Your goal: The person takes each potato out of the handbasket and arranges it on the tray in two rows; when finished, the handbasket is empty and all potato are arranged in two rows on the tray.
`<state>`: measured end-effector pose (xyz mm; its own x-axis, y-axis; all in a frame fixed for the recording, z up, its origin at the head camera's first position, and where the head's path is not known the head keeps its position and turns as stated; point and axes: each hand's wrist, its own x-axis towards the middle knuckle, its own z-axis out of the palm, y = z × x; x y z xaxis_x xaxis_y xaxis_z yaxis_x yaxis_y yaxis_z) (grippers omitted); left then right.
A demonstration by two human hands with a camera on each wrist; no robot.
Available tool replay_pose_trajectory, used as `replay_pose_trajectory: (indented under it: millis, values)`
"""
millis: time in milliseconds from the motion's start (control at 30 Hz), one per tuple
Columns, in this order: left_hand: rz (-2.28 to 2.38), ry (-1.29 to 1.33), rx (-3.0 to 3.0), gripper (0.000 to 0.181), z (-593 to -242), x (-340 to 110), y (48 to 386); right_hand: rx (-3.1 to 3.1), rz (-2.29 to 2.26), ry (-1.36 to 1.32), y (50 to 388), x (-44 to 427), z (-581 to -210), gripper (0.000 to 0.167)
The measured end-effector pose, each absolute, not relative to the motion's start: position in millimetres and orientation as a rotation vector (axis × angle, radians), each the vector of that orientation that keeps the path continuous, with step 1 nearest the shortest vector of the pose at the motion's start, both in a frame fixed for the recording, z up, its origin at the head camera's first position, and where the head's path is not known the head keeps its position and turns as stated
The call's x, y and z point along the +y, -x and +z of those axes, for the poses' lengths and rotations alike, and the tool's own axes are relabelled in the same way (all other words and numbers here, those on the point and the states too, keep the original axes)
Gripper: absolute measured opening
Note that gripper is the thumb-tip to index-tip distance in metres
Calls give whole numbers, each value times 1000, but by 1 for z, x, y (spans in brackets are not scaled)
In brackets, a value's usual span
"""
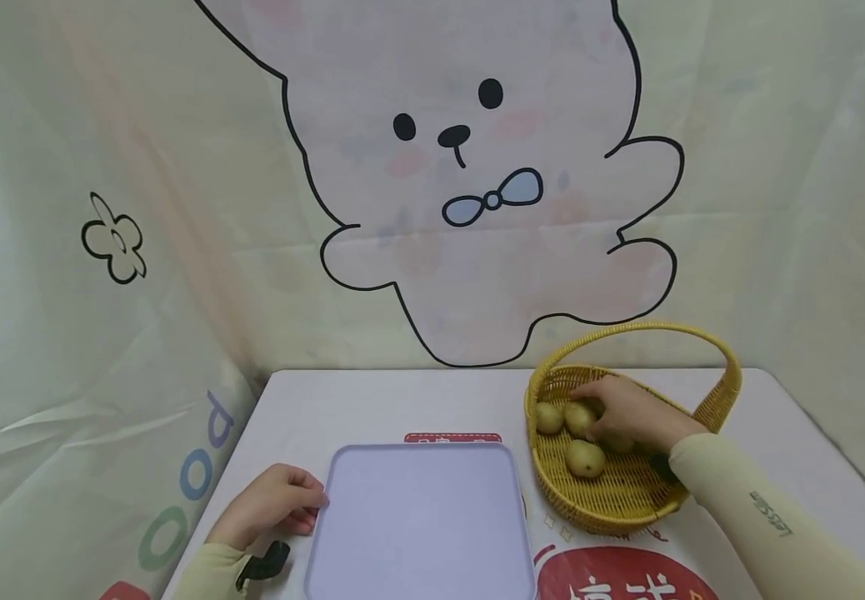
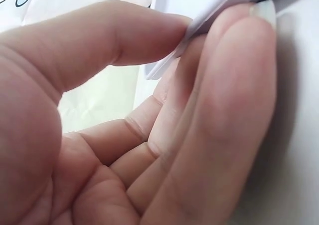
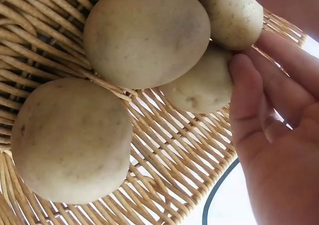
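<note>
We see smooth, rounded, pale-brown potatoes (image 1: 586, 459) lying in a yellow woven wicker basket (image 1: 631, 497) with an arched handle, on the white-covered surface (image 1: 342, 400) right of a flat lavender tray (image 1: 421, 517). The right hand (image 1: 627, 410) curves thumb and fingers round one potato (image 3: 232, 18); we cannot tell how firmly. The left hand (image 1: 275, 500) pinches the tray's left rim. We judge the potatoes firm, fairly weighty, apt to roll but hardly fragile, best held round the middle, fingers opposite thumb. The cream right sleeve (image 1: 770, 508) bears script resembling "Lesslim"; coloured letters on the pale cloth curtain (image 1: 200, 400) read "ood"; white characters on the red print (image 1: 563, 575) are cut off.
</note>
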<state>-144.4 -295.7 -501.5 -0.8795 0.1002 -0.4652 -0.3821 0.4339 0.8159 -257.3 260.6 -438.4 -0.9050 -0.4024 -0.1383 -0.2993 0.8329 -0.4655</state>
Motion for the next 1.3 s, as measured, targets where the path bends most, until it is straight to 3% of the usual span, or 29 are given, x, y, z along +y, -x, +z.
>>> replay_pose_trajectory:
  millis: [233,767,1133,1300]
  values:
    - [1446,208,2251,19,-503,-295,147,2806,-586,660,261,261,-440,63]
    - [1396,159,2298,19,-503,-290,151,2854,-663,535,249,267,-422,52]
    - [1398,165,2288,18,-498,-296,144,2923,-913,563,186,256,-402,67]
    - [1396,179,2297,20,-499,-295,144,2958,-982,594,155,242,-402,65]
